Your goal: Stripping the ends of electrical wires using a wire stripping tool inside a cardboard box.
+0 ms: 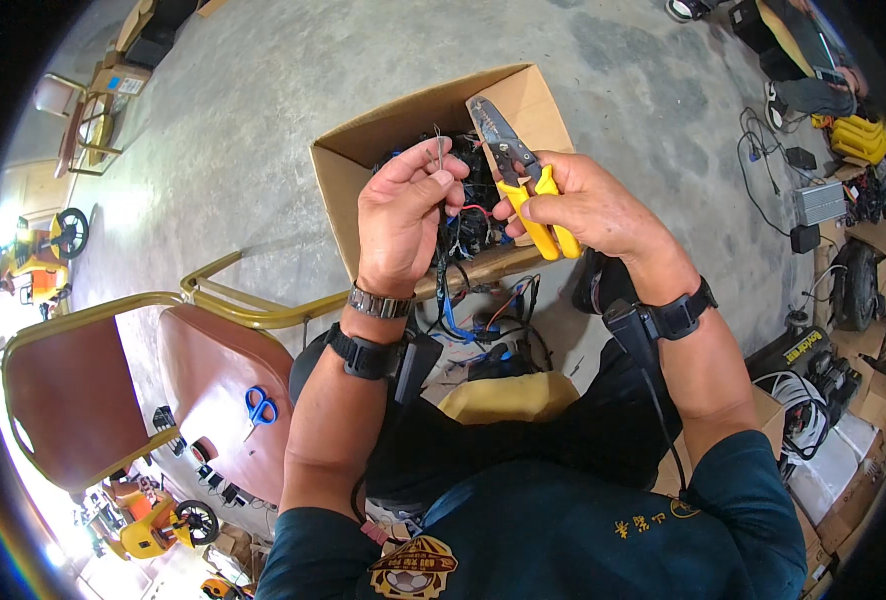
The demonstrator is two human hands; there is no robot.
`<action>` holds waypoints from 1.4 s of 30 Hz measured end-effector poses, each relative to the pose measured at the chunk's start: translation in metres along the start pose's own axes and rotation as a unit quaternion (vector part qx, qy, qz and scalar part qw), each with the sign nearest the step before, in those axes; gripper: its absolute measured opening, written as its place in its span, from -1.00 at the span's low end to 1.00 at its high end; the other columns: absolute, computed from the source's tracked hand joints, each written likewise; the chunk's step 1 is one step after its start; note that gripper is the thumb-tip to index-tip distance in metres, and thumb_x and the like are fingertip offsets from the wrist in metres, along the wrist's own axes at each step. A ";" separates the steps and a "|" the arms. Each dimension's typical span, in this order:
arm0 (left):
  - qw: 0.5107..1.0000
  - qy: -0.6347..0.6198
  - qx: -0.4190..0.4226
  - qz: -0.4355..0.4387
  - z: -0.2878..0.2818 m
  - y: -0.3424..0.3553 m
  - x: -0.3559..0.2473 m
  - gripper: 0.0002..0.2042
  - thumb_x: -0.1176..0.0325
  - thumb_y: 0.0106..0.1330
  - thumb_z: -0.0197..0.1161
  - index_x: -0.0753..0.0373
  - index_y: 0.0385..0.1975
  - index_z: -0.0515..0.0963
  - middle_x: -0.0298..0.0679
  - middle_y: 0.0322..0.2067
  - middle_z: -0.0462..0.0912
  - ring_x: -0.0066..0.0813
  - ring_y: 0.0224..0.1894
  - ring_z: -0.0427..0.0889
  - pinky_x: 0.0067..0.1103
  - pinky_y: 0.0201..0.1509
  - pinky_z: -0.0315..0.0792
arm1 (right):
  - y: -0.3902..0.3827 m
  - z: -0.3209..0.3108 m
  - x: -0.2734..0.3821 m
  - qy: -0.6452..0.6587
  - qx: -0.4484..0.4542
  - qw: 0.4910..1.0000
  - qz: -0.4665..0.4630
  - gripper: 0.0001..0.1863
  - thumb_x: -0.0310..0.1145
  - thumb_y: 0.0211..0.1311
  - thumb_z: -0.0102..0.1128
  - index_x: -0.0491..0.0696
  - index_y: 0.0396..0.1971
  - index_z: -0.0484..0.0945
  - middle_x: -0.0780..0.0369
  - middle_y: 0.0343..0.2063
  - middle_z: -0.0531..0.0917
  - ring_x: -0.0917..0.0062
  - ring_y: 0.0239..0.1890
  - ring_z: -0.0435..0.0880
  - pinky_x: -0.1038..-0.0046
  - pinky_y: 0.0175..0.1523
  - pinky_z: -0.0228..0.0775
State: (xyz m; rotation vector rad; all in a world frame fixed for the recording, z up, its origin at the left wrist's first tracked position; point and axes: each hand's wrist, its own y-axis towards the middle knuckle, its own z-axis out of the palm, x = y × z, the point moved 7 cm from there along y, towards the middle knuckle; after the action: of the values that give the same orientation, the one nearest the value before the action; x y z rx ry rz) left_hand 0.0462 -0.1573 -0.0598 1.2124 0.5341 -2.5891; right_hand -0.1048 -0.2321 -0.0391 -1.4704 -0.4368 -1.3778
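My left hand (403, 212) pinches thin dark wires (440, 150) between thumb and fingers, their ends sticking up above the fingertips. In my right hand (595, 205) are yellow-handled wire strippers (540, 215), gripped by the handles with the dark jaws pointing up and to the left. The jaws sit a little to the right of the wire ends and apart from them. Below both hands stands an open cardboard box (353, 135) holding a tangle of black wiring (478, 232). A bundle of black, blue and orange wires (453, 310) hangs over its near side toward my lap.
Left of me, a brown-seated chair (198, 365) with a gold frame carries blue scissors (261, 408). On the right lie cables, a silver box (820, 203), a tire (856, 285) and coiled white cable (801, 400). Another person's foot (775, 105) shows at the upper right.
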 end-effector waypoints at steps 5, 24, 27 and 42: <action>1.000 0.021 0.005 -0.002 -0.001 -0.001 0.000 -0.73 0.64 0.25 0.15 0.41 -0.04 0.49 -0.13 -0.27 0.64 -0.49 -0.39 0.59 -0.63 -0.35 0.46 | 0.001 0.003 -0.001 -0.005 0.019 1.000 -0.016 -0.64 -0.57 0.13 0.04 -0.19 -0.02 0.46 0.13 -0.24 0.65 0.50 -0.24 0.66 0.45 -0.11 0.53; 0.998 0.045 -0.031 0.002 -0.007 0.000 0.000 -0.77 0.65 0.20 0.21 0.41 -0.13 0.52 -0.08 -0.35 0.66 -0.46 -0.48 0.62 -0.67 -0.50 0.44 | 0.001 -0.010 0.004 -0.013 -0.029 0.999 -0.008 -0.74 -0.47 0.20 0.03 -0.17 -0.10 0.47 0.19 -0.23 0.65 0.62 -0.36 0.58 0.59 -0.31 0.47; 0.998 0.065 -0.021 -0.013 -0.004 -0.001 0.003 -0.76 0.63 0.21 0.22 0.43 -0.11 0.52 -0.09 -0.36 0.67 -0.51 -0.50 0.59 -0.70 -0.51 0.42 | 0.009 -0.014 -0.001 -0.108 -0.048 0.993 -0.031 -0.71 -0.44 0.22 0.05 -0.15 -0.05 0.47 0.23 -0.24 0.65 0.68 -0.36 0.54 0.59 -0.28 0.42; 0.993 0.107 -0.040 -0.043 -0.005 -0.005 0.006 -0.81 0.59 0.20 0.25 0.44 -0.18 0.55 -0.09 -0.44 0.68 -0.60 -0.61 0.53 -0.75 -0.61 0.33 | -0.002 0.000 0.019 -0.347 -0.081 0.930 -0.089 -0.60 -0.38 0.16 0.04 -0.08 0.03 0.47 -0.01 -0.37 0.63 0.18 -0.31 0.64 0.31 -0.18 0.42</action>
State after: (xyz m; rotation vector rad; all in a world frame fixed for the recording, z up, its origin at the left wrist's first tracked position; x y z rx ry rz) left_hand 0.0439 -0.1508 -0.0661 1.4786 0.7411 -2.4939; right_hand -0.1017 -0.2384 -0.0215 -2.0907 -0.9360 -1.0050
